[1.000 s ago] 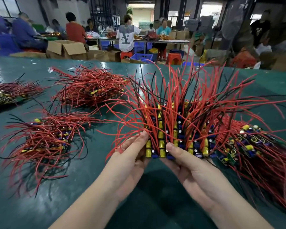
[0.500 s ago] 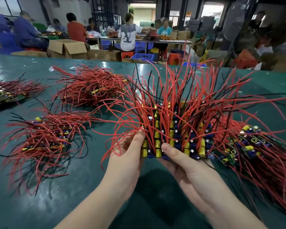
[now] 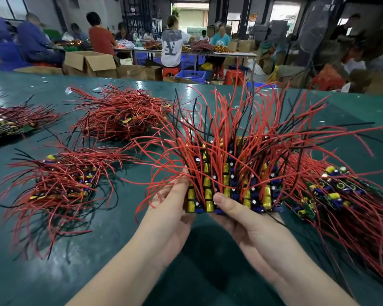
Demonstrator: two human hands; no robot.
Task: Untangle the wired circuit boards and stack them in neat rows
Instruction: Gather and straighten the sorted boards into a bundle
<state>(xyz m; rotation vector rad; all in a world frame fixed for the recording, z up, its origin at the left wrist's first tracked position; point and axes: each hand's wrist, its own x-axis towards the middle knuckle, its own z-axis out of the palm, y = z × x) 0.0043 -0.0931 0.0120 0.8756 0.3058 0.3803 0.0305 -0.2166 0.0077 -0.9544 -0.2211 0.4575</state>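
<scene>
Green matting, smooth and glossy, covers the table [image 3: 53,272]; behind it sits a workshop of seated people, cardboard boxes and blue crates. Far left, a flat pile [image 3: 7,124] of boards lies at the edge, dark and indistinct. Nearer, a low heap [image 3: 62,182] and a taller mound [image 3: 122,115] rest on the mat, well apart from the hands, their thin red and black wires splayed like bristles. At centre, held above the mat, is a bundle [image 3: 228,186] of wired circuit boards packed side by side, with yellow block components and blue cylinders showing in rough rows. The left hand [image 3: 170,208] clasps the bundle's left end, fingers curled behind it and mostly hidden. The right hand [image 3: 245,219] supports it from below, thumb pressed on the near edge. To the right, a long heap [image 3: 341,195] lies just beside the bundle, wires overlapping. Risks, in my judgement: these springy wires may snag on that heap and drag boards out of row; an uneven squeeze could let the middle boards slip out.
</scene>
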